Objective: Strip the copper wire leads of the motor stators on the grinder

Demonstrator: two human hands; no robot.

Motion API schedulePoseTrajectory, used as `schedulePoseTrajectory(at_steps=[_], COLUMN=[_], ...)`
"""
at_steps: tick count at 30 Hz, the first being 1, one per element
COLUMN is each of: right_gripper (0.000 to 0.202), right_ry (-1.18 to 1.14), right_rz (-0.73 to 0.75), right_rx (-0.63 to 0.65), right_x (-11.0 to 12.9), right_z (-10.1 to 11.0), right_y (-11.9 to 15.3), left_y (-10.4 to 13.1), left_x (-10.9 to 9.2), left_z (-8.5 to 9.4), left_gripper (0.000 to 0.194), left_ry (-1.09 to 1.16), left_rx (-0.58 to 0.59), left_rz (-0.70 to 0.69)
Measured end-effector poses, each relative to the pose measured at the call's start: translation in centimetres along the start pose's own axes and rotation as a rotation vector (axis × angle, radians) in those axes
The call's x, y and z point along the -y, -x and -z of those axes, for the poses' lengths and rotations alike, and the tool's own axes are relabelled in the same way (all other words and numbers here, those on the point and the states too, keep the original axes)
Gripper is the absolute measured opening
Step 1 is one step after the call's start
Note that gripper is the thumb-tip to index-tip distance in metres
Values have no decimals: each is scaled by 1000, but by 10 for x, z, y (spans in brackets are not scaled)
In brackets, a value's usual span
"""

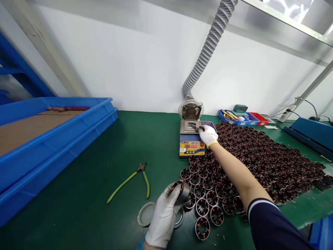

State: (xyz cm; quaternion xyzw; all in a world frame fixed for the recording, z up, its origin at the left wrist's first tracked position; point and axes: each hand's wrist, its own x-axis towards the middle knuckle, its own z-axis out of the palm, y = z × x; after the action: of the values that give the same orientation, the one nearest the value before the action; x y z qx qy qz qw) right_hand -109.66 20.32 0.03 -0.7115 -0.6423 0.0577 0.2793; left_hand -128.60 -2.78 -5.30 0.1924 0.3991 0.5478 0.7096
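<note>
My left hand [165,213], in a white glove, is closed around a stator ring [183,193] with a grey metal outside and dark, copper-wound inside. It holds the ring tilted above the green table. My right hand [208,134], also gloved, reaches over the solder pot [191,148], which has a red digital display. Its fingers are pinched at the edge of the pot's small square opening; a thin dark piece shows at their tips, too small to name. Two shallow round lids [146,214] lie by my left hand, one partly hidden. Green-handled cutters [140,167] lie with handles spread to the left.
Many stator rings [249,149] cover the table's right side. A grey ribbed hose [208,45] comes down behind the pot. Blue stacked trays [85,133] stand at left. Small bins [257,118] with tools sit at the back right, near a blue machine [312,133].
</note>
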Motion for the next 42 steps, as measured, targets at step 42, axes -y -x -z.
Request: schedulePoseTrajectory(at_steps=[42], right_gripper=[30], right_ry=[-78], right_rz=[-181], right_rx=[98], right_x=[15], right_z=[33], right_y=[-10], left_y=[2], left_x=[2], left_z=[0], left_gripper=[50], left_ry=[37], left_rx=[9], left_rz=[26])
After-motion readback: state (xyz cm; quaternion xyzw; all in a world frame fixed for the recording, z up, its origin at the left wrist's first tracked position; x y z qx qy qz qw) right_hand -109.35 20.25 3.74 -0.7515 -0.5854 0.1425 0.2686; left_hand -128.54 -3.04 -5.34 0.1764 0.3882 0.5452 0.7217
